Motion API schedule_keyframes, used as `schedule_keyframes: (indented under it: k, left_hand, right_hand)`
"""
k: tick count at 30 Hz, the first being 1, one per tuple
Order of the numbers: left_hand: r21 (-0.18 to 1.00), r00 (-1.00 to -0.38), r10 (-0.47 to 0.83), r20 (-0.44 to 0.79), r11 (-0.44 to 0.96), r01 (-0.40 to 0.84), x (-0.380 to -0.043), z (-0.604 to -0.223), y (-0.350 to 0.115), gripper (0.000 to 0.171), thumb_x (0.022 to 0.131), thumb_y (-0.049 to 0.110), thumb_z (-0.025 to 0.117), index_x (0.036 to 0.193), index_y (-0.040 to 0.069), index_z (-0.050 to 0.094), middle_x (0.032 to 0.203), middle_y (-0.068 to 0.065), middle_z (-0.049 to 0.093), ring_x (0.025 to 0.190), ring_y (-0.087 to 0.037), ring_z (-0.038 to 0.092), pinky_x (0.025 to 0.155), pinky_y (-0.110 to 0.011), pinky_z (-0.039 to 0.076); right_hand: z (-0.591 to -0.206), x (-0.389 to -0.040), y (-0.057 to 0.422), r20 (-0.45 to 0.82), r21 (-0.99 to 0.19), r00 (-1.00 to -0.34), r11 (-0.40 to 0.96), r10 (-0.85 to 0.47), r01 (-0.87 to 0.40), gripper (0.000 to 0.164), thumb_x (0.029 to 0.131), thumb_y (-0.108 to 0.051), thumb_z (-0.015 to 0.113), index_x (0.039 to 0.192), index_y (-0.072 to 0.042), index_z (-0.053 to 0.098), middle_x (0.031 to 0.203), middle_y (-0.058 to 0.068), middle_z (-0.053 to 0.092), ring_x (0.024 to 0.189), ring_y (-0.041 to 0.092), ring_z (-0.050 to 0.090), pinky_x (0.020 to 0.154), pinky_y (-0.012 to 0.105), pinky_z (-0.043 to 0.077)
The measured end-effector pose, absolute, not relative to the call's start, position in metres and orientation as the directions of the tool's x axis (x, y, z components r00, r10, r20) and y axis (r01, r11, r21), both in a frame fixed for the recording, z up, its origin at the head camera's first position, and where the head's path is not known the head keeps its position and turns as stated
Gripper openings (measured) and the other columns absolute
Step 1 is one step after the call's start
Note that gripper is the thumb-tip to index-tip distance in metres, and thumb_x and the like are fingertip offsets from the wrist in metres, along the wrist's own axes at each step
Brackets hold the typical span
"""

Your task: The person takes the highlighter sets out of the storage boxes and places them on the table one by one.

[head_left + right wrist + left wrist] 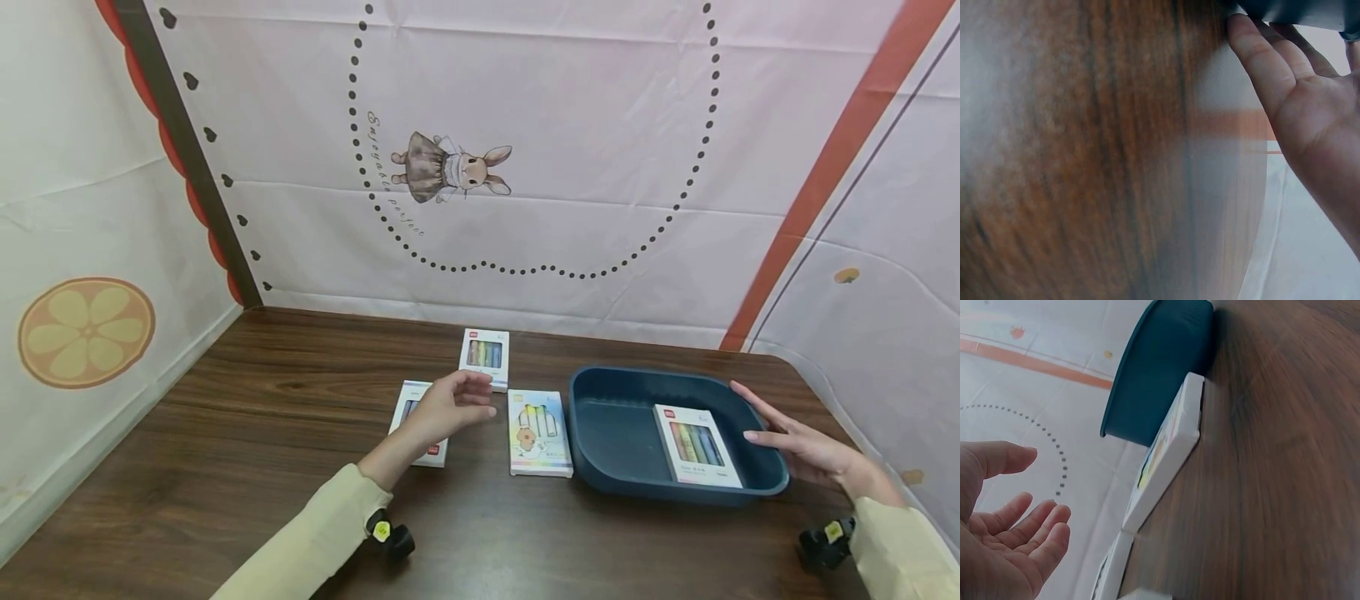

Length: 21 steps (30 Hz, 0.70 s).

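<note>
My left hand (453, 408) hovers over the table with fingers loosely bent and nothing between them. Partly hidden beneath it lies a white box (405, 404). Just behind it is a second flat white box (486, 354), whose window shows coloured sticks. To its right lies a box with a cartoon print (538, 433), also visible in the left wrist view (1163, 453). My right hand (813, 450) holds the right rim of a dark blue plastic tray (611, 478), thumb over the edge and fingers along the outer side. Inside the tray rests another white box of coloured sticks (697, 446).
A brown wood-grain table (300, 467) carries everything. Behind it hangs a pale printed cloth (585, 150) with a rabbit picture (450, 169); more cloth hangs at both sides. The cartoon box lies close against the tray's left wall.
</note>
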<state>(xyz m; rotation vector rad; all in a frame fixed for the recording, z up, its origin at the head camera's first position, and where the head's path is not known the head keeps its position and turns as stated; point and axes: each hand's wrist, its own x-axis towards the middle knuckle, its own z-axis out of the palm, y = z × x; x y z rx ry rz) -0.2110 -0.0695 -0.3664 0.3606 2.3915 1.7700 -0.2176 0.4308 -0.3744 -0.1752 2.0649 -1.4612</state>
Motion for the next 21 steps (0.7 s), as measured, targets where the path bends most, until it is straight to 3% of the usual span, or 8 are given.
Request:
schedule_keyframes:
  k: [3,5,6,8,11,13,21]
  left_hand:
    - [0.958,-0.956,0.292,0.032,0.265,0.113,-0.212,-0.365,-0.063,0.045,0.08,0.009,0.069,0.121,-0.001,0.053,0.117,-0.018,0.059,0.104,-0.026,0.059,0.085,-0.032,0.051]
    - [0.959,-0.954,0.298,0.039,0.258,0.12,-0.212,-0.365,-0.058,0.045,0.08,0.008,0.069,0.121,-0.001,0.053,0.116,-0.017,0.06,0.104,-0.025,0.06,0.085,-0.032,0.051]
    - [0.959,-0.952,0.302,0.041,0.255,0.122,-0.212,-0.365,-0.056,0.045,0.08,0.008,0.069,0.121,-0.001,0.053,0.116,-0.017,0.06,0.104,-0.025,0.06,0.085,-0.032,0.051]
    - [0.961,-0.95,0.31,0.044,0.247,0.125,-0.212,-0.365,-0.052,0.045,0.08,0.009,0.069,0.121,-0.001,0.053,0.116,-0.018,0.059,0.104,-0.025,0.059,0.085,-0.031,0.05]
    - [0.962,-0.945,0.323,0.056,0.235,0.137,-0.212,-0.364,-0.048,0.045,0.08,0.008,0.069,0.121,-0.002,0.053,0.117,-0.019,0.059,0.104,-0.026,0.059,0.086,-0.031,0.05]
    - [0.962,-0.941,0.332,0.061,0.231,0.143,-0.212,-0.362,-0.045,0.046,0.08,0.009,0.069,0.121,-0.001,0.053,0.118,-0.019,0.058,0.104,-0.026,0.059,0.086,-0.032,0.05]
    - [0.965,-0.929,0.368,0.051,0.221,0.141,-0.212,-0.356,-0.031,0.043,0.081,0.012,0.068,0.121,0.004,0.054,0.119,-0.016,0.058,0.105,-0.024,0.058,0.086,-0.033,0.05]
  right_hand:
    - [-0.374,-0.217,0.431,-0.396,-0.894,-0.81,0.382,-0.433,0.233,0.07,0.099,-0.019,0.037,0.14,-0.048,-0.012,0.144,0.018,-0.034,0.123,0.032,0.019,0.091,0.038,0.046]
    - [-0.374,-0.217,0.431,-0.392,-0.897,-0.812,0.377,-0.433,0.232,0.07,0.099,-0.019,0.037,0.14,-0.048,-0.012,0.144,0.018,-0.034,0.125,0.038,0.013,0.091,0.037,0.047]
    - [-0.373,-0.217,0.431,-0.393,-0.898,-0.811,0.372,-0.434,0.236,0.07,0.099,-0.019,0.037,0.14,-0.048,-0.012,0.143,0.018,-0.035,0.124,0.034,0.018,0.09,0.037,0.047]
    - [-0.374,-0.217,0.431,-0.389,-0.902,-0.809,0.359,-0.44,0.238,0.07,0.099,-0.019,0.037,0.14,-0.048,-0.011,0.143,0.017,-0.036,0.123,0.023,0.025,0.09,0.035,0.048]
    - [-0.374,-0.217,0.432,-0.384,-0.914,-0.791,0.316,-0.476,0.254,0.069,0.1,-0.018,0.035,0.139,-0.05,-0.012,0.141,0.015,-0.038,0.107,-0.001,0.039,0.089,0.034,0.048]
    - [-0.375,-0.216,0.432,-0.375,-0.923,-0.779,0.282,-0.503,0.262,0.069,0.1,-0.016,0.034,0.139,-0.05,-0.012,0.14,0.014,-0.04,0.098,-0.01,0.041,0.088,0.031,0.048]
    - [-0.375,-0.216,0.432,-0.373,-0.926,-0.771,0.261,-0.516,0.273,0.068,0.1,-0.016,0.033,0.138,-0.052,-0.01,0.138,0.017,-0.035,0.099,-0.007,0.046,0.089,0.034,0.049]
